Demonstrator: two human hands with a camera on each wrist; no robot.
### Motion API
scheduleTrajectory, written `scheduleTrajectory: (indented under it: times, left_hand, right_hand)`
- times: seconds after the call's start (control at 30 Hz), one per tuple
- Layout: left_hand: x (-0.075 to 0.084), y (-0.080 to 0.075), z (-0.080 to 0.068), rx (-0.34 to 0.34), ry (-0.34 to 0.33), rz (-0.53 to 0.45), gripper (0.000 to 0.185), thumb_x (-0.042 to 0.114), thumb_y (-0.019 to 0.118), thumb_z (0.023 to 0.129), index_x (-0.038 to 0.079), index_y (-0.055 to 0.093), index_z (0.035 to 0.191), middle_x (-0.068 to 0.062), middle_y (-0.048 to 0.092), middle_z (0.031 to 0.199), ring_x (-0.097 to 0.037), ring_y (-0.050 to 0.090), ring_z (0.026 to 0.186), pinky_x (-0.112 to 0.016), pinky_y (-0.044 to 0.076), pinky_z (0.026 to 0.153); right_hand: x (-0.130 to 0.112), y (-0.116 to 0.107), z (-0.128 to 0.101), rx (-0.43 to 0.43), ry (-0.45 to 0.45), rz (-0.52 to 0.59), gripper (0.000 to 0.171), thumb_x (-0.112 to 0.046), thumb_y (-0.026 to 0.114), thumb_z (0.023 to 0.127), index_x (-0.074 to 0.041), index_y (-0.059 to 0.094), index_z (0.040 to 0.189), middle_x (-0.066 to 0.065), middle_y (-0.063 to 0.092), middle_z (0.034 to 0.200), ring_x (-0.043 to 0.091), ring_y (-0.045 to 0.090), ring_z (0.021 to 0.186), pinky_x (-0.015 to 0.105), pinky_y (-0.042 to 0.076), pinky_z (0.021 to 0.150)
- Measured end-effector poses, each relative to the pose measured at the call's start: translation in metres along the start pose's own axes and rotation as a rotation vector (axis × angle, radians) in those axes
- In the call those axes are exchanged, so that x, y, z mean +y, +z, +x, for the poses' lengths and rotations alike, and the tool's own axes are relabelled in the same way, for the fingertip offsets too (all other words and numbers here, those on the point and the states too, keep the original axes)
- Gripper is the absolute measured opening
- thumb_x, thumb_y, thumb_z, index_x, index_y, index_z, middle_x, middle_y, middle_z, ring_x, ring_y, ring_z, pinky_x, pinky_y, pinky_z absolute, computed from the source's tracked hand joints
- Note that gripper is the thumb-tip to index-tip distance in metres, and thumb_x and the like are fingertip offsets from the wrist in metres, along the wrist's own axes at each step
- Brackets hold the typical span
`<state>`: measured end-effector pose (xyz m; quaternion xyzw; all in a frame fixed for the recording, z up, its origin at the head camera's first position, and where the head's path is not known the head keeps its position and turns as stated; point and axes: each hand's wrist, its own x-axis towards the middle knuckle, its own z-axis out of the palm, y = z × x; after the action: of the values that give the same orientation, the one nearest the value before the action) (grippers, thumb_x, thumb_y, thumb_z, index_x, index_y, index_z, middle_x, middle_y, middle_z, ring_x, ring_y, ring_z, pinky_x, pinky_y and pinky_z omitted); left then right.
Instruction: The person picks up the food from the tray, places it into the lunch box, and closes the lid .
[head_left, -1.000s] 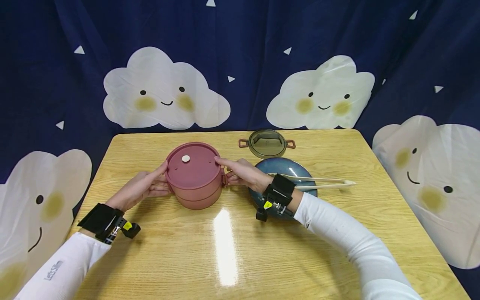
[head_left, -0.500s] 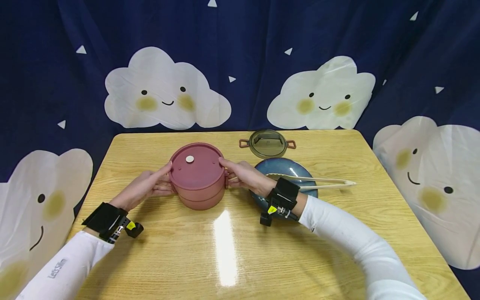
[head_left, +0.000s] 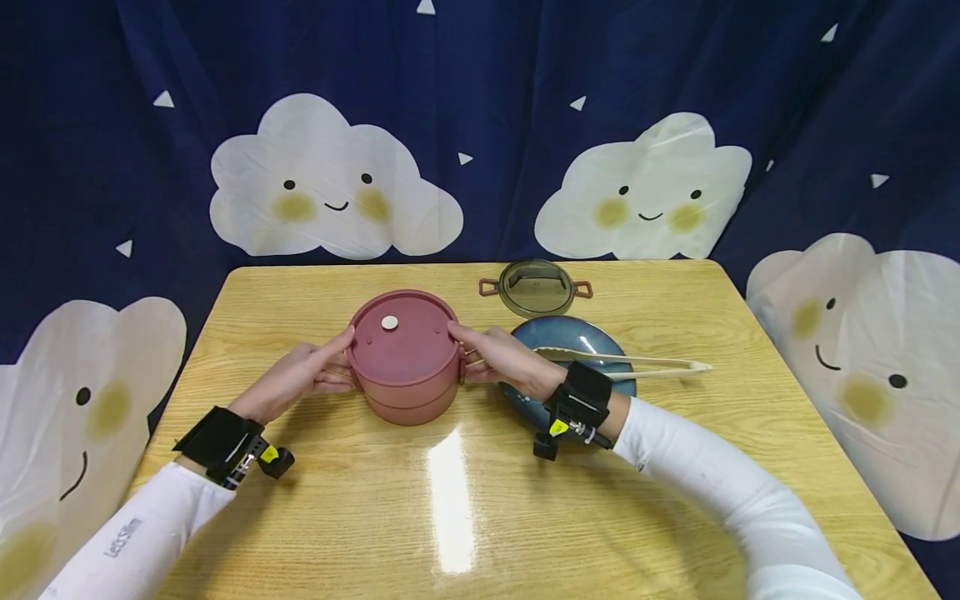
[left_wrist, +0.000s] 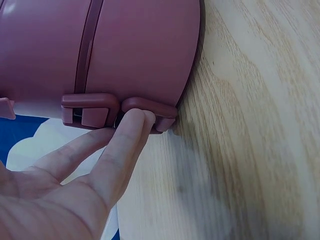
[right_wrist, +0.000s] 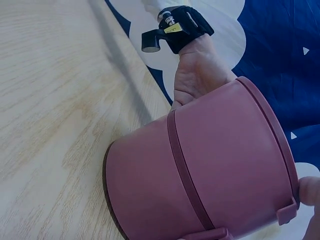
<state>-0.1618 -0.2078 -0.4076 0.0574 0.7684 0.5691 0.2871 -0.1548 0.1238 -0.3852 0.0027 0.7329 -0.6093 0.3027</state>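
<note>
A round pink two-tier container (head_left: 405, 354) with a lid stands on the wooden table (head_left: 450, 517). My left hand (head_left: 306, 375) grips its left side, thumb up by the lid rim. In the left wrist view its fingers (left_wrist: 127, 135) press on a side clasp of the pink container (left_wrist: 140, 50). My right hand (head_left: 501, 358) grips the opposite side the same way. The right wrist view shows the pink container (right_wrist: 220, 170) from the side, with the left hand (right_wrist: 197, 75) behind it and a right fingertip (right_wrist: 309, 189) at the lid edge.
Just right of the container lies a blue plate (head_left: 581, 333), partly under my right wrist, with pale tongs (head_left: 637, 364) across it. A glass lid with brown handles (head_left: 536, 287) sits behind the plate. A dark curtain with clouds hangs behind the table.
The pink container has shifted a little to the right between both hands, closer to the blue plate. The grip on it looks unchanged.
</note>
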Motion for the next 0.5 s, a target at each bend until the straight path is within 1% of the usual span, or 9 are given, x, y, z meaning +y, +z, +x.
scheduleTrajectory:
  times: [0.17, 0.23, 0.33, 0.43, 0.5]
  left_hand:
    - [0.0, 0.0, 0.0, -0.008, 0.002, 0.001, 0.082, 0.061, 0.039, 0.11, -0.011, 0.054, 0.146, -0.031, 0.063, 0.142, -0.012, 0.077, 0.107, -0.035, 0.059, 0.101]
    - [0.001, 0.0, -0.001, -0.009, 0.008, 0.006, 0.082, 0.061, 0.038, 0.11, -0.012, 0.054, 0.146, -0.031, 0.064, 0.141, -0.012, 0.077, 0.107, -0.034, 0.06, 0.101]
    - [0.003, 0.001, -0.004, 0.003, 0.011, 0.019, 0.083, 0.061, 0.038, 0.11, -0.012, 0.053, 0.147, -0.031, 0.065, 0.141, -0.012, 0.076, 0.109, -0.033, 0.059, 0.101]
    - [0.005, 0.002, -0.008, 0.047, 0.005, 0.041, 0.083, 0.063, 0.04, 0.109, -0.009, 0.05, 0.15, -0.029, 0.062, 0.146, -0.014, 0.075, 0.113, -0.033, 0.057, 0.104]
    - [0.005, 0.003, -0.011, 0.086, 0.007, 0.048, 0.083, 0.063, 0.044, 0.108, -0.006, 0.048, 0.152, -0.029, 0.058, 0.15, -0.013, 0.075, 0.114, -0.032, 0.056, 0.106]
  right_hand:
    - [-0.002, -0.003, -0.001, -0.011, 0.01, -0.024, 0.059, -0.055, 0.052, 0.107, -0.005, 0.073, 0.128, 0.009, 0.066, 0.117, 0.024, 0.073, 0.105, 0.052, 0.049, 0.116]
    - [-0.004, -0.005, -0.001, -0.016, 0.005, -0.051, 0.058, -0.054, 0.052, 0.107, -0.004, 0.071, 0.131, 0.01, 0.066, 0.12, 0.023, 0.073, 0.108, 0.052, 0.049, 0.116]
    - [-0.011, -0.01, -0.001, -0.012, -0.007, -0.139, 0.062, -0.055, 0.054, 0.107, -0.003, 0.063, 0.14, 0.013, 0.066, 0.133, 0.027, 0.069, 0.123, 0.052, 0.047, 0.118]
    - [-0.019, -0.019, -0.002, 0.01, -0.01, -0.235, 0.07, -0.055, 0.058, 0.105, -0.001, 0.053, 0.149, 0.015, 0.06, 0.147, 0.035, 0.062, 0.136, 0.053, 0.047, 0.118]
    - [-0.024, -0.026, -0.002, 0.016, -0.01, -0.282, 0.072, -0.055, 0.059, 0.104, -0.002, 0.05, 0.151, 0.014, 0.057, 0.151, 0.039, 0.06, 0.137, 0.054, 0.048, 0.117]
